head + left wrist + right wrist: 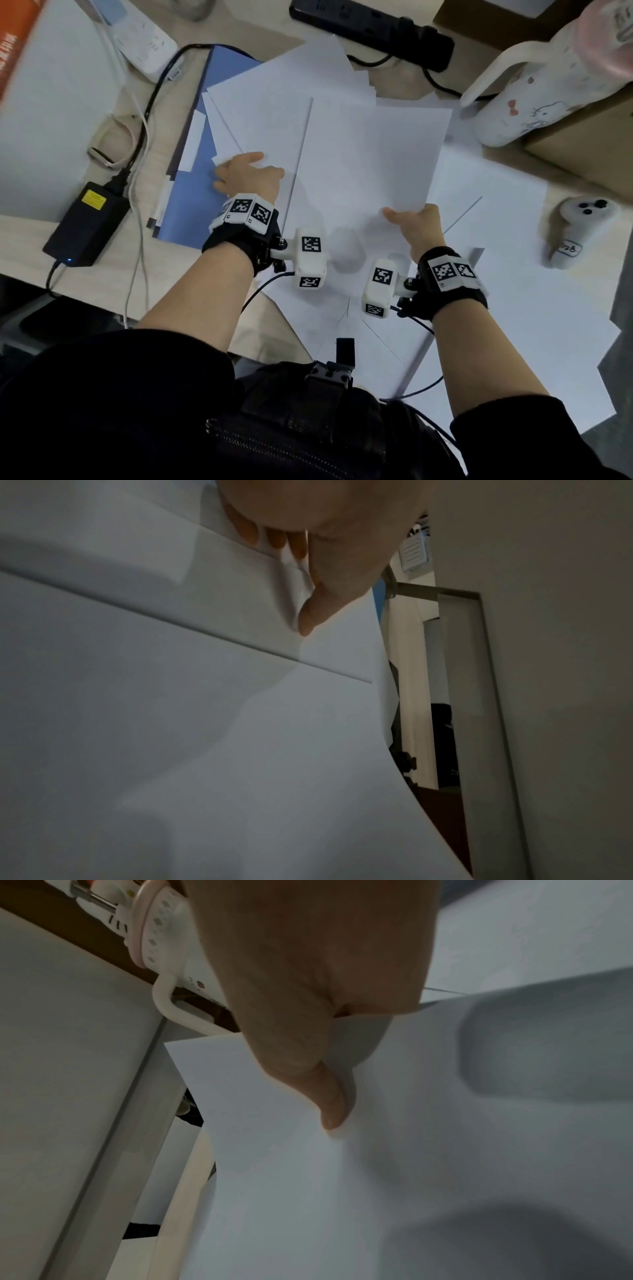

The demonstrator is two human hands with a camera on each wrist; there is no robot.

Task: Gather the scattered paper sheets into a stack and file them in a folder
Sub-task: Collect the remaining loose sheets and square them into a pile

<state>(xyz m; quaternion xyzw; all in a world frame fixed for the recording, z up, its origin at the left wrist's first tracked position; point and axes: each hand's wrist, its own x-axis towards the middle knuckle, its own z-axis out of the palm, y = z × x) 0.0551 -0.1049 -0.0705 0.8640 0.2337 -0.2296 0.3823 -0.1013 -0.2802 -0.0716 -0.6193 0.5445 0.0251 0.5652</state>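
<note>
Several white paper sheets lie overlapping across the desk. A blue folder sits at the left, partly covered by them. My left hand grips the left edge of the sheets beside the folder; in the left wrist view the thumb presses on top and the fingers curl behind the paper. My right hand pinches the near corner of the top sheet, which is raised off the pile. The thumb lies on top of the top sheet; the other fingers are hidden beneath it.
A white bottle with a pink lid stands at the back right against a cardboard box. A black power strip lies behind the papers. A white controller lies at the right. A black adapter and cables lie at the left.
</note>
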